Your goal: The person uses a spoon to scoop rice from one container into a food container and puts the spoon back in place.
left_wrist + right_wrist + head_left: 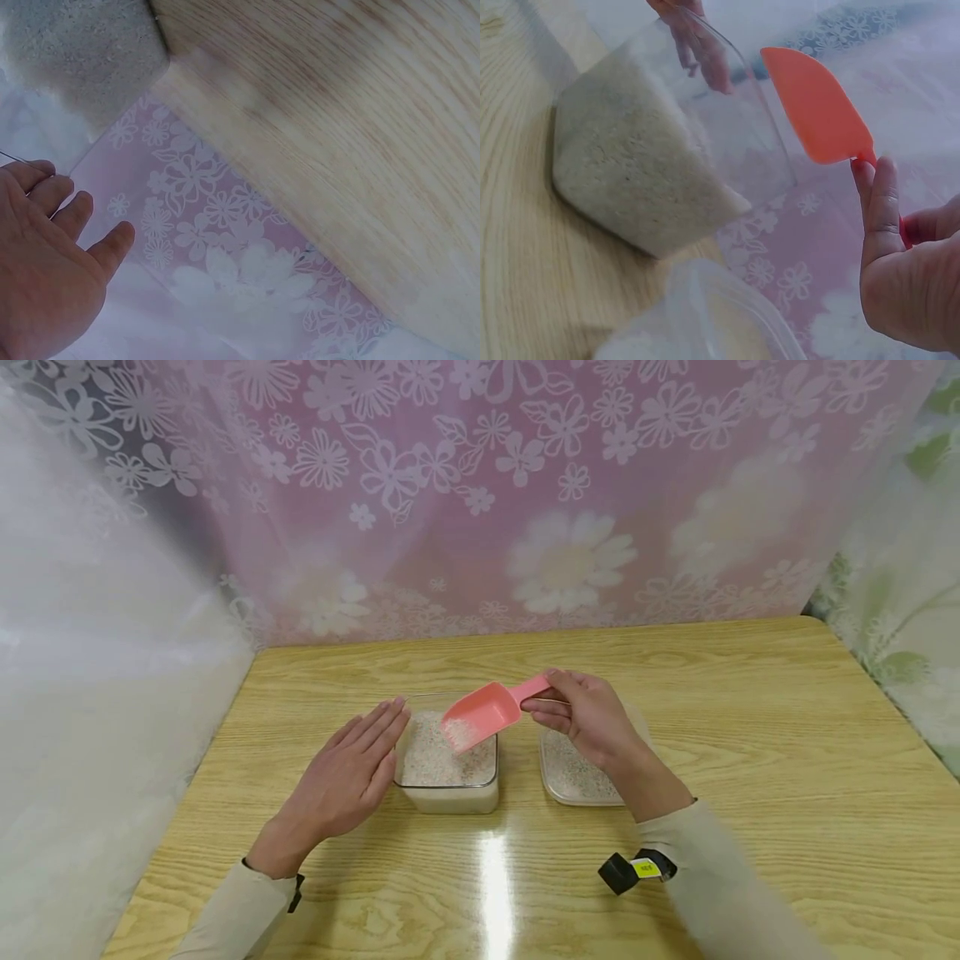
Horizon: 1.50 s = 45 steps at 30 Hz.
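A pink scoop (pixel 487 714) is tilted over the clear container (pixel 448 798), with a little white rice in its lip. My right hand (pixel 588 714) pinches the scoop's handle between thumb and fingers. In the right wrist view the scoop (pixel 816 105) shows its orange-looking underside above the container's rim. Pale rice (pixel 435 760) fills much of that container. My left hand (pixel 348 777), its fingers extended, rests at the container's left side. From the left wrist camera, the left hand (pixel 49 262) has loosely bent fingers at the rim.
A second, translucent container (pixel 581 777) with grains stands to the right, partly hidden under my right hand and forearm. Both stand on a wood-grain table (pixel 750 727). Floral curtains (pixel 450 527) hang behind the table and at its sides.
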Available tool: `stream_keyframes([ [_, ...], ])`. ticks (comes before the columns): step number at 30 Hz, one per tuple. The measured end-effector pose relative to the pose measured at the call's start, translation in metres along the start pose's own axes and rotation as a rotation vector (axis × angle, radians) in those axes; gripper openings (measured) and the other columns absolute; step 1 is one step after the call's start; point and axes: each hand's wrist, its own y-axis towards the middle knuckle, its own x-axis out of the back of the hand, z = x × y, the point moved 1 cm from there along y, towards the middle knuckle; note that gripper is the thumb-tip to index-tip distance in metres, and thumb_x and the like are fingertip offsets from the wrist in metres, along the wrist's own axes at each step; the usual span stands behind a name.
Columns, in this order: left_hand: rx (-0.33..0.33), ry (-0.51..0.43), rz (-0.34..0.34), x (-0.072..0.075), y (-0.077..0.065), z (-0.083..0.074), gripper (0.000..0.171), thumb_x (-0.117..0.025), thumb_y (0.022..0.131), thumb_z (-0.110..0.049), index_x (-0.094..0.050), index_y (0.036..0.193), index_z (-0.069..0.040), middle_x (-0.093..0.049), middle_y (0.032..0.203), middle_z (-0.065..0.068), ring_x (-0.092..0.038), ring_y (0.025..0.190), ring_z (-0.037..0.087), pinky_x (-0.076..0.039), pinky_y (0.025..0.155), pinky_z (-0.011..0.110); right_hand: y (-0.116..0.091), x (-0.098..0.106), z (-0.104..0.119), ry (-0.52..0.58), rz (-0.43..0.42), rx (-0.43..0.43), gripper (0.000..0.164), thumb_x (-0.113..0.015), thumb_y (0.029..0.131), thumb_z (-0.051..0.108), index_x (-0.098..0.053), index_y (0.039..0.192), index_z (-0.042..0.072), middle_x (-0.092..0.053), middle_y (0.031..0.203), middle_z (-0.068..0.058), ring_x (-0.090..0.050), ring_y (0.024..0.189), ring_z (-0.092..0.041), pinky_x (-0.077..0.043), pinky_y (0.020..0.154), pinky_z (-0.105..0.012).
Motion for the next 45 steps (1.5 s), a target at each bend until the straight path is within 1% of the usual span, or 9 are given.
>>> stream_keyframes([
  [6,-0.002,0.022,0.015,0.002,0.0,0.0,0.051,-0.027,0.104,-0.031,-0.027,0.152,-0.011,-0.021,0.157,0.001,-0.017,0.143,0.017,-0.016,0.115,0.039,-0.009,0.02,0.018,0.057,-0.019,0.013,0.028,-0.05,0.101,0.018,-0.047,0.117,-0.005,-0.069,0.087,-0.01,-0.07,0.074,-0.013,-0.055,0.071,-0.022],
  [11,-0.02,0.04,0.007,0.002,0.0,0.0,0.051,-0.027,0.104,-0.03,-0.028,0.152,-0.01,-0.022,0.156,0.003,-0.018,0.143,0.019,-0.016,0.115,0.04,-0.019,0.045,0.03,0.089,-0.033,0.042,0.023,-0.055,0.098,0.018,-0.057,0.108,-0.002,-0.069,0.086,-0.011,-0.07,0.075,-0.015,-0.056,0.072,-0.024],
  [14,-0.022,0.039,-0.001,0.002,0.0,0.0,0.051,-0.027,0.104,-0.03,-0.029,0.151,-0.009,-0.023,0.156,0.004,-0.019,0.143,0.02,-0.017,0.115,0.04,-0.026,0.063,0.035,0.111,-0.02,0.068,0.02,-0.056,0.098,0.017,-0.062,0.104,-0.001,-0.069,0.087,-0.012,-0.07,0.077,-0.016,-0.056,0.072,-0.024],
  [18,-0.016,0.037,0.005,0.001,0.0,0.001,0.051,-0.027,0.104,-0.03,-0.029,0.151,-0.01,-0.023,0.156,0.003,-0.018,0.143,0.019,-0.016,0.115,0.04,-0.034,0.088,0.04,0.154,-0.009,0.091,0.02,-0.053,0.099,0.016,-0.062,0.104,-0.002,-0.069,0.087,-0.013,-0.07,0.077,-0.016,-0.056,0.073,-0.024],
  [23,-0.006,0.017,0.003,0.0,0.0,0.002,0.051,-0.028,0.104,-0.03,-0.03,0.151,-0.011,-0.023,0.156,0.002,-0.019,0.143,0.019,-0.016,0.115,0.04,-0.044,0.114,0.043,0.19,-0.031,0.088,0.019,-0.054,0.098,0.014,-0.063,0.106,-0.002,-0.069,0.087,-0.015,-0.07,0.077,-0.018,-0.056,0.073,-0.025],
  [26,-0.012,0.01,-0.005,0.0,0.0,0.002,0.05,-0.029,0.104,-0.03,-0.031,0.151,-0.01,-0.024,0.156,0.003,-0.02,0.142,0.021,-0.017,0.114,0.041,-0.049,0.127,0.042,0.187,-0.036,0.091,0.019,-0.053,0.099,0.012,-0.063,0.106,-0.002,-0.069,0.088,-0.015,-0.07,0.079,-0.019,-0.056,0.074,-0.026],
  [30,-0.021,0.007,-0.012,0.001,0.001,0.002,0.05,-0.03,0.104,-0.029,-0.032,0.15,-0.009,-0.025,0.156,0.004,-0.021,0.142,0.021,-0.018,0.114,0.041,-0.057,0.142,0.038,0.143,-0.037,0.102,0.021,-0.051,0.1,0.014,-0.064,0.106,-0.001,-0.069,0.091,-0.014,-0.07,0.082,-0.018,-0.056,0.075,-0.026],
  [35,-0.019,0.015,-0.006,0.003,0.001,0.002,0.05,-0.028,0.104,-0.029,-0.032,0.15,-0.01,-0.024,0.156,0.003,-0.019,0.143,0.019,-0.017,0.114,0.04,-0.062,0.152,0.033,0.106,-0.054,0.126,0.022,-0.052,0.099,0.016,-0.065,0.107,-0.001,-0.07,0.094,-0.013,-0.07,0.082,-0.019,-0.056,0.075,-0.027],
  [45,-0.017,0.004,0.002,0.003,0.001,0.001,0.051,-0.031,0.103,-0.028,-0.031,0.151,-0.009,-0.024,0.156,0.004,-0.019,0.143,0.021,-0.017,0.114,0.042,-0.061,0.149,0.028,0.028,-0.056,0.197,0.022,-0.052,0.099,0.015,-0.063,0.108,-0.001,-0.069,0.097,-0.011,-0.07,0.085,-0.021,-0.056,0.074,-0.03],
])
